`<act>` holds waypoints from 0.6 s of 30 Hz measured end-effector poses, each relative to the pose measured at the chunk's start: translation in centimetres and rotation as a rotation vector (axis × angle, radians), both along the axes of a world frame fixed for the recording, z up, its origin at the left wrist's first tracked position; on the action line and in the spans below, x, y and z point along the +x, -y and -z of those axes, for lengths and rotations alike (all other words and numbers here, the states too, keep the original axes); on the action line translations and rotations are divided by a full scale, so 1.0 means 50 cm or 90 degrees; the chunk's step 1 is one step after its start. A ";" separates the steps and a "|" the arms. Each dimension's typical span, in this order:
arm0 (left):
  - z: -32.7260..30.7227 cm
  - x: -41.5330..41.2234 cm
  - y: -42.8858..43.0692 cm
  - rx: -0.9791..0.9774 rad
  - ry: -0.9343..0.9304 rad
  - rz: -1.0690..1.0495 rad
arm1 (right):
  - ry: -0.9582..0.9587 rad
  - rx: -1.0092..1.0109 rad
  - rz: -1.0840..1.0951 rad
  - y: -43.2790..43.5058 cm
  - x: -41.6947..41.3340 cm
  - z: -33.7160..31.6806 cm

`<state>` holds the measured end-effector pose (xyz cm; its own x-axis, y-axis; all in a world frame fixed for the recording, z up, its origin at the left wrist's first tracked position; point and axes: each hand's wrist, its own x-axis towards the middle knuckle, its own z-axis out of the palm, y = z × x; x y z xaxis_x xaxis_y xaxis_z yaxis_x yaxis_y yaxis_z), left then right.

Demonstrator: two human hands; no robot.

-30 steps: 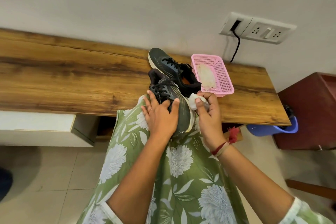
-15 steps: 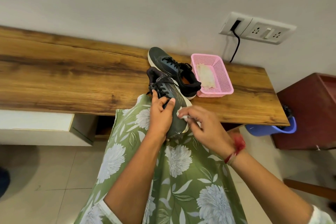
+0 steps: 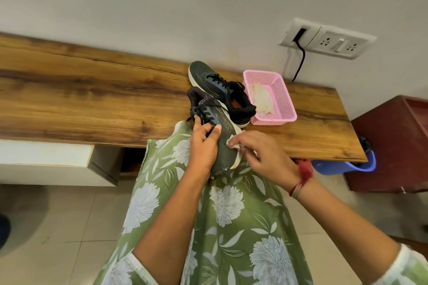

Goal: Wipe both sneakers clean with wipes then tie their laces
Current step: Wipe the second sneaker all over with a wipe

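A dark sneaker (image 3: 225, 143) with a white sole edge rests against my green floral lap, toe toward me. My left hand (image 3: 203, 146) grips it over the laces and upper. My right hand (image 3: 257, 152) presses a small white wipe (image 3: 232, 143) against the sneaker's right side near the toe. The second dark sneaker (image 3: 222, 90) lies on the wooden shelf (image 3: 92, 97) behind, its orange insole showing and its laces loose.
A pink plastic basket (image 3: 281, 97) with more white wipes stands right of the sneakers. A wall socket (image 3: 328, 40) with a black cable is above it. A blue bin (image 3: 354, 165) and a dark red cabinet (image 3: 393, 146) stand at the right.
My right hand slid the wipe from the sneaker's side near the heel down toward the toe. My left hand shifted slightly up on the laces.
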<state>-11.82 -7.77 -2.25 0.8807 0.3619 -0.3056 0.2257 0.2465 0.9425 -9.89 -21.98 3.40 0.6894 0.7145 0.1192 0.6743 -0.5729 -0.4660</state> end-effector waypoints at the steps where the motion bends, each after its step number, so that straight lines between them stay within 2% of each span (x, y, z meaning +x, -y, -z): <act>1: 0.004 0.001 0.002 0.001 -0.002 0.006 | -0.021 -0.010 -0.024 0.000 -0.012 -0.008; 4: 0.002 -0.001 0.000 -0.017 0.008 0.020 | -0.179 0.038 -0.034 -0.003 -0.010 -0.039; 5: 0.000 0.000 -0.005 -0.043 0.011 0.012 | -0.192 0.069 -0.002 -0.008 0.003 -0.043; 8: 0.001 0.004 -0.013 -0.189 -0.007 -0.045 | -0.041 0.079 0.107 -0.025 0.044 -0.035; 10: 0.015 0.003 -0.016 -0.234 -0.019 -0.054 | 0.006 0.014 0.088 -0.029 0.043 -0.019; 16: 0.014 0.005 -0.002 -0.234 0.019 -0.067 | -0.028 0.005 -0.005 -0.011 -0.026 -0.015; 18: 0.018 0.005 0.005 -0.239 0.035 -0.083 | -0.081 -0.013 -0.062 -0.009 -0.052 -0.018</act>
